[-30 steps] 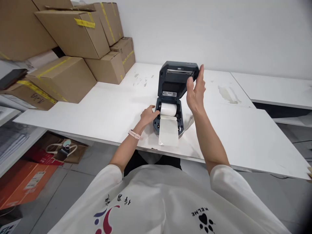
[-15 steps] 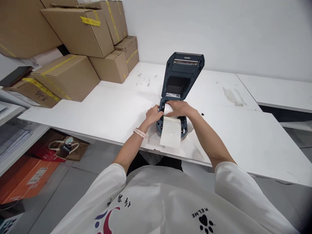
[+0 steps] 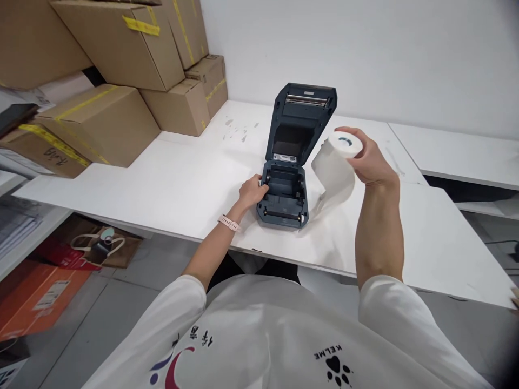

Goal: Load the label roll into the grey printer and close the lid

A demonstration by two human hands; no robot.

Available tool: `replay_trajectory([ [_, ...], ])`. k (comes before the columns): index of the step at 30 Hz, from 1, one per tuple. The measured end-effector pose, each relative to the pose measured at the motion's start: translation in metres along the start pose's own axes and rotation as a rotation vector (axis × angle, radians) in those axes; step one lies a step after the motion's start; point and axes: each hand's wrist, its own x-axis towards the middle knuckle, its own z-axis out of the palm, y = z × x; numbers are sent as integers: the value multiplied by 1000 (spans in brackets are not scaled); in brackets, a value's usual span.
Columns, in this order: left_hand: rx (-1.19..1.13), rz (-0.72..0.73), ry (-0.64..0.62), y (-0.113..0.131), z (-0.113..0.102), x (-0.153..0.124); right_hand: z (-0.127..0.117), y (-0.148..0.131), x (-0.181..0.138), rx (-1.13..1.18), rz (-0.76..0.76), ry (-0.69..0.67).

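A dark label printer (image 3: 284,189) stands on the white table with its lid (image 3: 302,121) raised and its paper bay bare. My left hand (image 3: 252,191) is closed on the printer's left side edge, thumb over the rim. To the right of the printer, my right hand (image 3: 371,159) grips a white label roll (image 3: 334,159) in the air above the table. The roll's round end, with a greenish core, faces up. A loose strip of the label paper hangs down from it towards the table.
Cardboard boxes (image 3: 109,121) with yellow tape are stacked at the table's left. The white table (image 3: 194,178) runs along a white wall. Its front edge lies close to my body. On the floor at left are an orange box (image 3: 44,294) and a bag (image 3: 99,246).
My right hand has lifted the label roll out of the printer and carried it right. The printer bay now shows bare. My left hand stays on the printer's side.
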Motion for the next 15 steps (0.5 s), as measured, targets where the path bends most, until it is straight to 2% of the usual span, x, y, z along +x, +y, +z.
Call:
replay_trajectory([
  [3, -20, -19, 2, 1, 0, 0, -16, 45, 13, 16, 78, 243],
  [6, -46, -25, 2, 0, 1, 0, -16, 88, 23, -62, 200, 354],
  [10, -86, -28, 4, -1, 1, 1, 1, 125, 24, -181, 315, 377],
  [15, -105, -29, 8, -2, 1, 2, 15, 138, 16, -170, 353, 342],
])
